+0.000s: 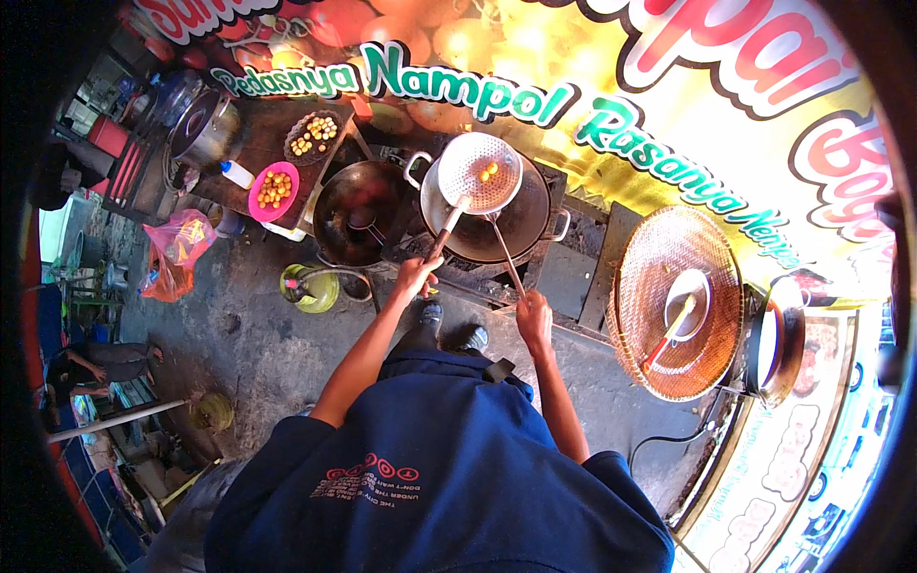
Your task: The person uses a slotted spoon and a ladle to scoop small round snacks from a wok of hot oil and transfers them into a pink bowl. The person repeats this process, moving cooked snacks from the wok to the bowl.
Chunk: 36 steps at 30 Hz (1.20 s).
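Observation:
My left hand (417,279) grips the wooden handle of a perforated metal skimmer (469,161), which is over a two-handled wok (534,233) and holds a few yellow-orange balls (488,172). My right hand (534,319) is closed around the handle of a long metal utensil (507,254); its far end meets the skimmer's lower rim above the wok. A second dark wok (351,193) with a utensil inside sits to the left. Beyond it, a pink plate (274,166) and a dark openwork basket (295,132) hold more round balls.
A large woven basket (627,286) with a ladle stands right, beside a metal pot (791,344). A green gas cylinder (319,290) is on the floor below the dark wok. A stockpot (208,132) and a white bottle (238,175) stand left. Another person (107,365) is at the far left.

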{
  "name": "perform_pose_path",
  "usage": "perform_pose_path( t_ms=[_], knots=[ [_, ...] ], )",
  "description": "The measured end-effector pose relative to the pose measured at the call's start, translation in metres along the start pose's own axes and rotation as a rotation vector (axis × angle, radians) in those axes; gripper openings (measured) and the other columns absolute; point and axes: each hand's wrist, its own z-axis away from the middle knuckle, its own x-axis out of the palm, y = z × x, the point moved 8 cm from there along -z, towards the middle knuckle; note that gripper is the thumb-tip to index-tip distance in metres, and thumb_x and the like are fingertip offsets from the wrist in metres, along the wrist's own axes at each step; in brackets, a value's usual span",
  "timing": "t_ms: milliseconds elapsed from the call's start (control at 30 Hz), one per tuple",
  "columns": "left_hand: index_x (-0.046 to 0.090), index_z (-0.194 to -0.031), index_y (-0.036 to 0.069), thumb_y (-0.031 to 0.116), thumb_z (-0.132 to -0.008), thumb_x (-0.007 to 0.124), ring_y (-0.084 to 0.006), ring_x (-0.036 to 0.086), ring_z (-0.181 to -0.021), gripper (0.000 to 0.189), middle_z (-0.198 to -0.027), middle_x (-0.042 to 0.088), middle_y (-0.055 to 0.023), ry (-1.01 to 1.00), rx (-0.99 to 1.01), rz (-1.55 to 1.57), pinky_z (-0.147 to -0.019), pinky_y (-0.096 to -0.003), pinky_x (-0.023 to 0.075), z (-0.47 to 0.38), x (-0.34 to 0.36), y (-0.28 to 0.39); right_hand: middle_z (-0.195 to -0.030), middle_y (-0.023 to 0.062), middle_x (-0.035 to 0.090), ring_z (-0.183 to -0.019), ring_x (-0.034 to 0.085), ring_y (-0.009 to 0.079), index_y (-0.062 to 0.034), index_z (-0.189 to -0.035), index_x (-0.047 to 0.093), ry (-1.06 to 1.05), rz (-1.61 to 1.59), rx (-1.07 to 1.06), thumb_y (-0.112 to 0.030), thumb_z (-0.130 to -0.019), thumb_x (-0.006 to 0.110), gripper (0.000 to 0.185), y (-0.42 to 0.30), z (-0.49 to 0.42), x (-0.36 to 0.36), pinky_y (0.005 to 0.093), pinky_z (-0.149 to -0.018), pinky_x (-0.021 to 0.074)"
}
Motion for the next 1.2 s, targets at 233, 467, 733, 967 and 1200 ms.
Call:
perform_pose_path(
  t_ms=[233,467,733,967,1200],
  knots=[
    [0.050,-0.126,-0.001,0.045,-0.082,0.068,-0.0189,0.060,-0.102,0.066,-0.112,0.062,-0.0137,0.408,0.306,-0.029,-0.089,-0.0306,0.0453,0.019,-0.032,0.021,-0.079,0.0168,0.067,-0.072,0.066,0.0229,0.0043,-0.097,0.065,0.214,-0.228,-0.029,-0.012,-0.087,0.061,0.020,-0.044,-0.007,-0.056,0.0332,-0.067,0.0526],
    [0.043,-0.136,0.003,0.035,-0.093,0.053,-0.0253,0.037,-0.130,0.054,-0.139,0.041,-0.0151,0.341,0.867,0.071,-0.107,-0.0384,0.0286,0.137,0.020,0.144,-0.093,0.0129,0.066,-0.084,0.063,0.0147,0.0034,-0.103,0.063,-0.201,-0.876,0.099,-0.023,-0.095,0.054,0.029,-0.122,0.003,-0.020,0.0291,-0.075,0.0496],
    [0.037,-0.140,0.008,0.029,-0.099,0.038,-0.0319,0.034,-0.134,0.047,-0.145,0.035,-0.0163,0.607,1.111,-0.451,-0.110,-0.0433,0.0250,0.134,-0.021,0.163,-0.153,0.0142,0.017,-0.141,0.016,0.0227,-0.0014,-0.147,0.016,-0.970,-1.216,0.065,-0.051,-0.099,0.026,0.070,-0.299,0.059,-0.001,0.0375,-0.113,0.0147],
    [0.026,-0.147,0.019,0.078,-0.083,0.019,-0.0282,0.022,-0.140,0.088,-0.152,0.024,-0.0107,-0.321,0.482,0.979,-0.112,-0.0485,0.0101,0.124,-0.064,0.142,-0.151,0.0239,0.018,-0.141,0.014,0.0375,0.0000,-0.143,0.029,-0.472,-0.362,-1.091,-0.034,-0.092,0.045,0.064,-0.396,0.049,0.060,0.0486,-0.113,0.0107],
    [0.025,-0.146,0.004,0.041,-0.098,0.032,-0.0228,0.017,-0.142,0.060,-0.151,0.026,-0.0104,0.606,0.885,-0.234,-0.114,-0.0394,0.0095,0.125,-0.180,0.161,-0.155,0.0125,0.010,-0.143,0.009,0.0228,-0.0014,-0.148,0.008,-0.950,-0.965,0.122,-0.050,-0.099,0.025,0.070,-0.392,0.016,0.199,0.0342,-0.115,0.0081]
  ],
)
